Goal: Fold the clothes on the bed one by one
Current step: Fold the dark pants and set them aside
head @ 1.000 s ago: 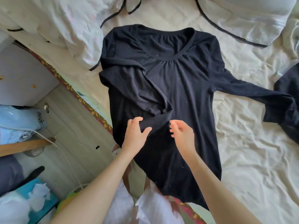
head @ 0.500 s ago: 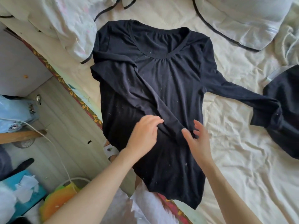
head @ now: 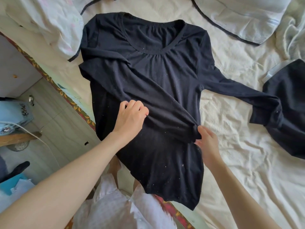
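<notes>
A black long-sleeved top [head: 161,83] lies flat on the cream bed sheet [head: 231,146], collar at the far end and hem over the near bed edge. Its left sleeve [head: 148,100] is folded diagonally across the body. My left hand [head: 132,118] grips the middle of this sleeve with curled fingers. My right hand [head: 207,144] pinches the sleeve's cuff at the top's right side edge. The other sleeve [head: 244,93] stretches out to the right over the sheet.
A second dark garment [head: 290,109] lies at the right, touching the outstretched sleeve's end. White bedding [head: 49,22] is bunched at the far left and a pillow [head: 244,15] at the far right. The patterned bed edge [head: 69,100] runs along the left, with a cluttered floor beyond.
The folded sleeve has been drawn further right across the body. My right hand moved right with the cuff to the top's side edge; my left hand closed on the sleeve.
</notes>
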A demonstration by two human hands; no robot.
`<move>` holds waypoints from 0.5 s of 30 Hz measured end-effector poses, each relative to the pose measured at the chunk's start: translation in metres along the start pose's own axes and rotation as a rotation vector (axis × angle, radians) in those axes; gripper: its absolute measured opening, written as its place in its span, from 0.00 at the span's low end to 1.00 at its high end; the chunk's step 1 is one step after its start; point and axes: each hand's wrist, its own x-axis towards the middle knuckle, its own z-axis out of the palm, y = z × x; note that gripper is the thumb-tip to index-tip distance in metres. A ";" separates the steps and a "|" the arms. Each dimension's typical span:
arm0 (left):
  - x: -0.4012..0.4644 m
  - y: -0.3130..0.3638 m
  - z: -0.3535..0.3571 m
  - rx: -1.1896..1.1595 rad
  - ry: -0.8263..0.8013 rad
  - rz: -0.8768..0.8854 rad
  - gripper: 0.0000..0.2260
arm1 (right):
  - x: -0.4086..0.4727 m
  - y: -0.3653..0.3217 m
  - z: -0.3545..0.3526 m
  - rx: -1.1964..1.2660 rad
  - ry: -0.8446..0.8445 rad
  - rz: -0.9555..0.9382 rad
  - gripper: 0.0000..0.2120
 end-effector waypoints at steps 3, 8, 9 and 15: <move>-0.013 0.014 -0.003 -0.107 0.038 0.062 0.05 | 0.007 0.001 -0.014 0.077 0.110 0.176 0.16; -0.045 0.024 0.011 -0.127 -0.101 0.087 0.10 | 0.005 0.003 -0.018 0.154 -0.034 0.331 0.14; -0.047 0.024 0.014 -0.115 -0.137 0.081 0.13 | 0.003 0.003 -0.016 0.099 -0.045 0.305 0.14; -0.051 0.025 0.009 -0.083 -0.248 0.087 0.19 | 0.000 0.006 -0.009 0.057 0.199 0.205 0.04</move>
